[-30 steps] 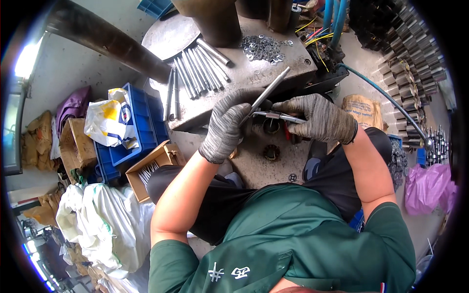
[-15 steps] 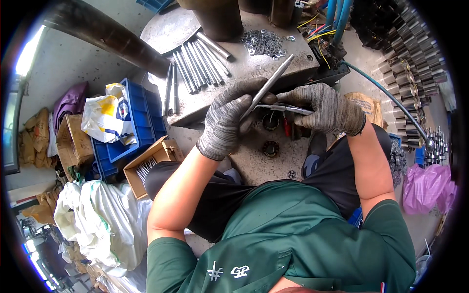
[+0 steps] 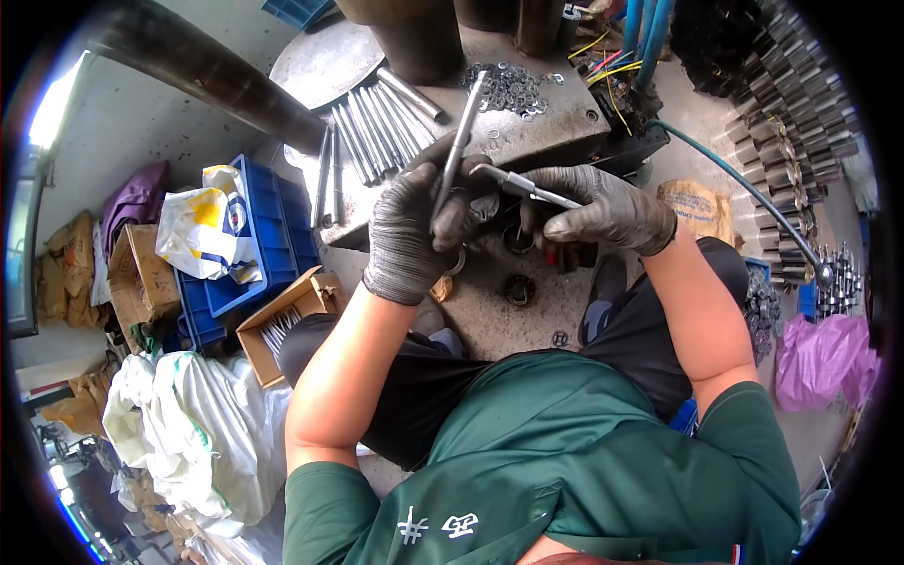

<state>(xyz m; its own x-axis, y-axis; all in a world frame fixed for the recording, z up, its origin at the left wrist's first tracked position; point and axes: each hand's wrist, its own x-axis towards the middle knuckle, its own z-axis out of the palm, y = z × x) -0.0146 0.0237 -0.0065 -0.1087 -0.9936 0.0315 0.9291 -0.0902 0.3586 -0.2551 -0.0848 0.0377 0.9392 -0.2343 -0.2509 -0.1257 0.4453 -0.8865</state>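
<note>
My gloved left hand [image 3: 407,226] is closed around a slim metal rod [image 3: 461,137], which tilts up and away from the fingers. A shiny curved edge [image 3: 458,262] shows just under that hand; I cannot tell what it belongs to. My gloved right hand [image 3: 607,207] grips a slim silver tool with a hooked tip [image 3: 527,184]. Its tip points left at the rod, close to the left fingers, and the gloves hide part of the tool. Beyond the hands, several similar rods [image 3: 381,127] lie side by side on a metal worktop [image 3: 527,141].
A pile of small metal rings [image 3: 513,89] lies on the worktop beside a thick dark cylinder [image 3: 414,42]. Blue crates [image 3: 247,235] and an open carton of thin metal pieces [image 3: 306,297] stand at left. A teal hose [image 3: 734,184] and stacked metal cylinders [image 3: 791,132] are at right.
The rod has swung more upright and its far end has moved left. My right hand has shifted slightly left and down, turning the tool so that its tip points up and left.
</note>
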